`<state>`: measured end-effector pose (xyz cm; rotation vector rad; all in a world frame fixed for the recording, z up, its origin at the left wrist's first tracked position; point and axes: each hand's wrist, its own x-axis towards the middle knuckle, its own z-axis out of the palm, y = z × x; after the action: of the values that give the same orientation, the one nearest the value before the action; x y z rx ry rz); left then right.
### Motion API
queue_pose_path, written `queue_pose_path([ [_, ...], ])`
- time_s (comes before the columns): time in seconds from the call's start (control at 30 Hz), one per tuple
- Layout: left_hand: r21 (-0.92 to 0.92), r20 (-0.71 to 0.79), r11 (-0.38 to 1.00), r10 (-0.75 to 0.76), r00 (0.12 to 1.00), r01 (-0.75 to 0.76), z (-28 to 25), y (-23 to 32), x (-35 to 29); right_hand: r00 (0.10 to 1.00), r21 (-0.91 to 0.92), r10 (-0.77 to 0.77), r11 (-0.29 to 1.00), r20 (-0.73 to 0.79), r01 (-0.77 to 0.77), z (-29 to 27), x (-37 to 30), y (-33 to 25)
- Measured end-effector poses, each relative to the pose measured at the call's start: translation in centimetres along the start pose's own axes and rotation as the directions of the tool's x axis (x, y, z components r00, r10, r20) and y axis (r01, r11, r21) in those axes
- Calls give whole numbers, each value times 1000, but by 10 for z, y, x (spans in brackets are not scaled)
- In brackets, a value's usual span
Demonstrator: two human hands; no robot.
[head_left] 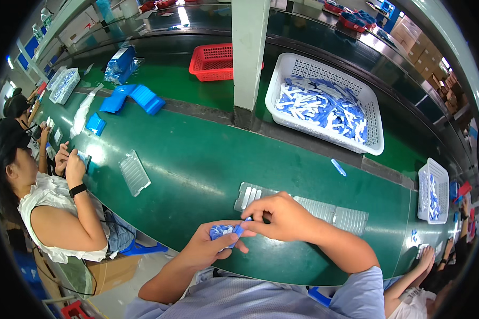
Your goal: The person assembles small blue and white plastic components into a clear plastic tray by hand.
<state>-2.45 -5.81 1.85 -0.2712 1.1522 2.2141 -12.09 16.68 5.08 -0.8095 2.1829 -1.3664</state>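
My left hand is closed around a bunch of small blue-and-white plastic strips, held above the green table's near edge. Over the bunch, my right hand pinches the end of one blue piece between thumb and fingers; whether it is free of the bunch I cannot tell. Just beyond my hands lies a clear slotted plastic tray with several white strips in its left slots, partly hidden by my right hand. More clear slotted tray shows to the right of my wrist.
A white basket heaped with blue-and-white strips stands beyond a pale post. One loose strip lies before it. Left are a clear tray, blue packets and a seated co-worker. A smaller white basket stands right, near other workers.
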Motion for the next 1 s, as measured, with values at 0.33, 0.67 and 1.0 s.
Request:
queue_pose_path([
  [0.33, -5, -74, 1000, 17, 997, -17, -5, -2, -1, 931, -653, -289, 753, -223, 77, -3, -19, 25],
  [0.67, 49, -70, 998, 44, 997, -40, 4, 1, -6, 967, -392, -157, 918, -203, 66, -6, -25, 13],
  [1.0, 93, -20, 996, -2, 1000, 4, 15, -7, -1, 963, 424, 103, 906, -249, 13, -24, -24, 38],
])
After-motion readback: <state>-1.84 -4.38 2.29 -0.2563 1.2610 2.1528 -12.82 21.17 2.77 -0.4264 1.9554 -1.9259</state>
